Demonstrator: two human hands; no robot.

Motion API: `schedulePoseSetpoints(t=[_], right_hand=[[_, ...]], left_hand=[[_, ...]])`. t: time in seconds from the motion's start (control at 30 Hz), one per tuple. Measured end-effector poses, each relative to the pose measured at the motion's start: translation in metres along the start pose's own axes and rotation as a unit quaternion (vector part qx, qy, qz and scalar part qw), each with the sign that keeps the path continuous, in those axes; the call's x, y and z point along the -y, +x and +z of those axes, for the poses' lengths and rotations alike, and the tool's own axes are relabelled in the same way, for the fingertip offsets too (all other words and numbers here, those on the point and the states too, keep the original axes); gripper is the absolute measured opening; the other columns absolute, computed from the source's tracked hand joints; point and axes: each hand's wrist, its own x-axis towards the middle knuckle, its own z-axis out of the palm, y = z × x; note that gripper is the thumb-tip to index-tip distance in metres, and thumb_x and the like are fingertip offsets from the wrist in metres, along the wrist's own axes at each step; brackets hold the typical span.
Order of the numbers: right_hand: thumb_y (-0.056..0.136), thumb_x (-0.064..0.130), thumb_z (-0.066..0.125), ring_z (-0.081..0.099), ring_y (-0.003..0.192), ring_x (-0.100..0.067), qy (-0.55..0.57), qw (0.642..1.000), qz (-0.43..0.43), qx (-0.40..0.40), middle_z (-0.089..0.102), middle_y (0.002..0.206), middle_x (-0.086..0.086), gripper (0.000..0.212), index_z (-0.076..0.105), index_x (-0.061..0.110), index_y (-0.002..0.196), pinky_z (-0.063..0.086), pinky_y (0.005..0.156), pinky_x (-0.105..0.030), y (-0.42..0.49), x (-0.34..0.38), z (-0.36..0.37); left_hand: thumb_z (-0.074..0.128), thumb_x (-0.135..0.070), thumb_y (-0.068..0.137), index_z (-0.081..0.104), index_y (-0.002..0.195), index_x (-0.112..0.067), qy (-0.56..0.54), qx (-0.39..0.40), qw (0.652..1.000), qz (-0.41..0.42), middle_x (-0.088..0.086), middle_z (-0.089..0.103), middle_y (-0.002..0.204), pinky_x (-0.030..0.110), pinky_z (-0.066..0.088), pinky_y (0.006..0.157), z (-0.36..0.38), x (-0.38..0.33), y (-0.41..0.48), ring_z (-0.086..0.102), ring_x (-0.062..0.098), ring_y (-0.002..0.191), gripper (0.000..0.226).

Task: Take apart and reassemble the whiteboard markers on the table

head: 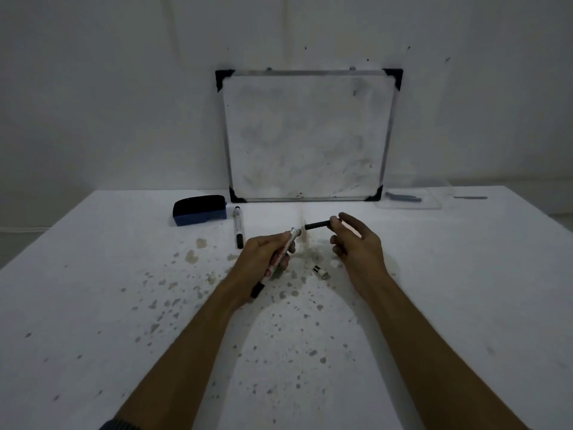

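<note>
My left hand [266,251] grips a white marker barrel [279,257] with a black cap at its lower end; its open upper end points up and to the right. My right hand [356,240] pinches a thin black ink core [317,225] by its right end, the free tip a short gap from the barrel's open end. A small white end plug [321,271] with a dark rim lies on the table between my wrists. A second, whole marker [238,226] lies on the table to the left, beside the eraser.
A small whiteboard [305,135] leans against the wall at the table's back. A blue and black eraser [200,210] sits left of it. A clear plastic tray [412,198] with dark items lies at the back right. The white table [124,274] is stained and speckled.
</note>
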Motion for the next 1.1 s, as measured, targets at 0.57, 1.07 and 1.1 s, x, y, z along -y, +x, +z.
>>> schedulePoseSetpoints(t=[0.57,1.07,1.1], right_hand=[[0.090,0.022,0.079,0.055,0.063,-0.011,-0.075,0.996,-0.042,-0.015,0.076,0.098,-0.022,0.018,0.078,0.016,0.107,0.054,0.074,-0.031,0.014,-0.012,0.001],[0.091,0.018,0.077,0.074,0.085,-0.003,-0.184,0.966,-0.171,0.055,0.079,0.100,0.002,0.032,0.073,0.015,0.123,0.059,0.075,-0.020,-0.003,-0.017,0.013],[0.092,0.018,0.076,0.074,0.085,-0.004,-0.190,0.963,-0.183,0.054,0.078,0.099,0.003,0.029,0.073,0.013,0.120,0.058,0.073,-0.019,-0.005,-0.018,0.015]], left_hand=[[0.071,-0.037,0.094,0.077,0.112,-0.038,0.104,0.001,0.994,0.040,0.001,0.081,0.096,0.056,0.058,0.083,0.013,-0.014,-0.010,0.067,0.018,0.076,0.019],[0.061,-0.032,0.102,0.082,0.103,-0.021,0.100,0.017,0.994,0.036,0.005,0.079,0.089,0.035,0.057,0.070,0.012,-0.009,-0.008,0.065,0.019,0.071,0.023],[0.061,-0.031,0.102,0.082,0.101,-0.020,0.086,0.015,0.996,0.033,0.008,0.078,0.089,0.037,0.056,0.071,0.010,-0.009,-0.008,0.064,0.021,0.071,0.023]])
